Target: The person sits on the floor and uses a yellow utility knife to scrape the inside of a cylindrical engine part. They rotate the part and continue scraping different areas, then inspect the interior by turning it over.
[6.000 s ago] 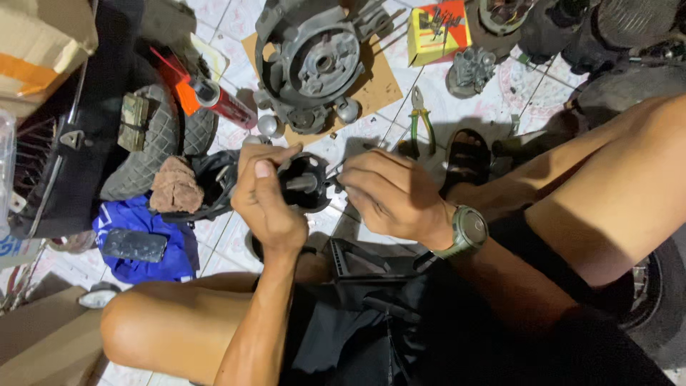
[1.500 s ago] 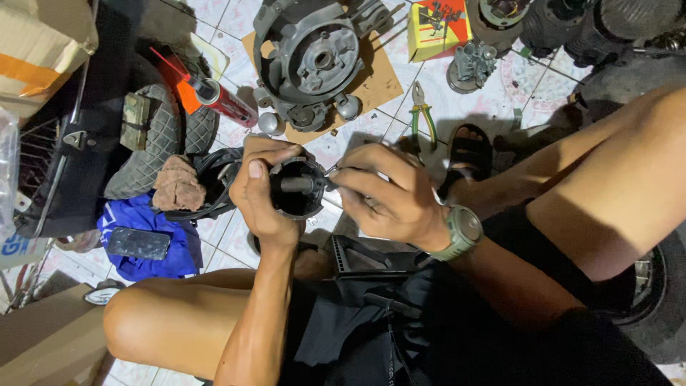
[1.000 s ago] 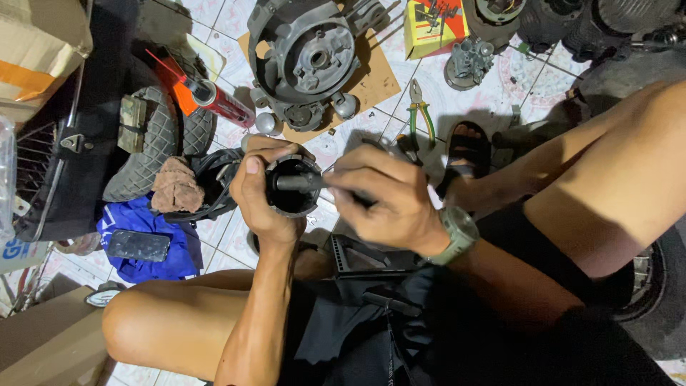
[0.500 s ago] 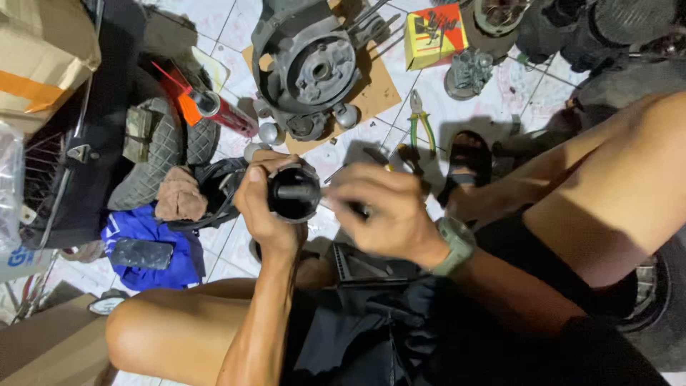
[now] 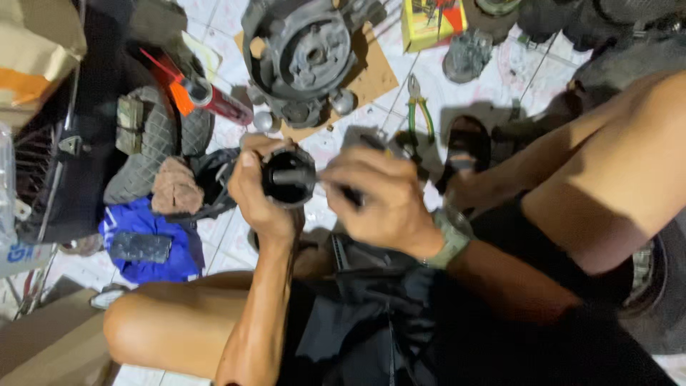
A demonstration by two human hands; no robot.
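Black round part: held above the tiled floor, just below the grey engine casing; your left hand wrapped it tight, steadying its open face upward; your right hand, clenched on a slim metal tool, reached inside; green-handled pliers lay right of the casing.

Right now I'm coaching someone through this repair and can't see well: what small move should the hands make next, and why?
Probably steady the tool before pushing further. The left hand grips the round black part with its opening facing up, and the right hand holds a thin metal tool reaching into that opening. The right hand is blurred, so a firmer hold seems wise.
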